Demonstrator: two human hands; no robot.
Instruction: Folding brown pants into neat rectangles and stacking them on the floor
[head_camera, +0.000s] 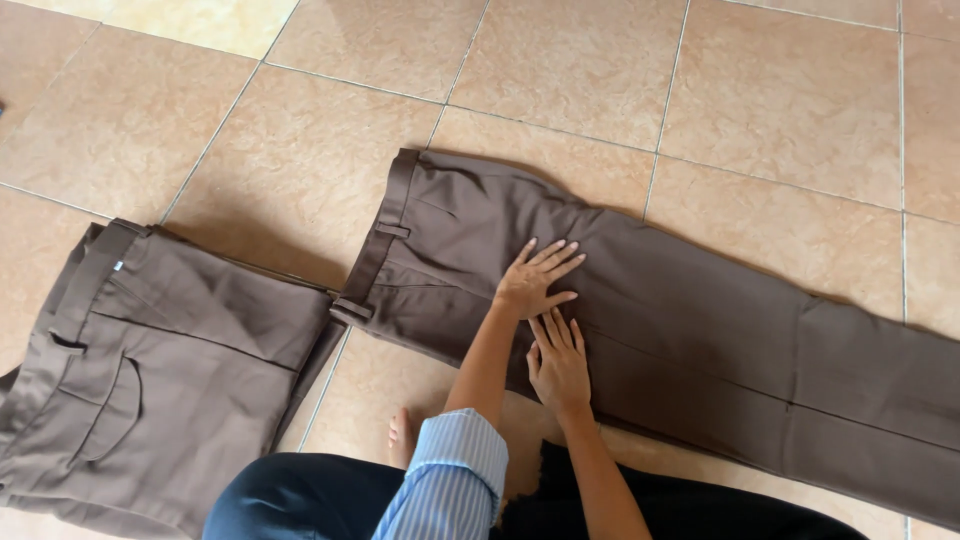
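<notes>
The brown trousers (680, 330) under your hands lie flat on the tiled floor (300, 150), waistband (385, 235) pointing toward the left of the view and the legs running off to the right edge. They are folded lengthwise, one leg stacked on the other, with a belt loop showing on the band.

Your left hand (535, 280) rests palm down on the cloth just below the waistband, fingers spread and pointing right; its grip is released, pressing flat and clasping nothing. Your right hand (560, 365) lies just beside it, nearly touching, also flat on the fabric with fingers straight and grip released. A rolled blue striped sleeve (450, 480) covers your left forearm.

A second pair of brown trousers (160, 370) lies to the left, apart from your hands, its corner close to the first pair's waistband; a back pocket flap shows on it. Your dark-clad knees (300, 500) sit at the bottom edge, with a bare foot (402, 435) peeking between them.
</notes>
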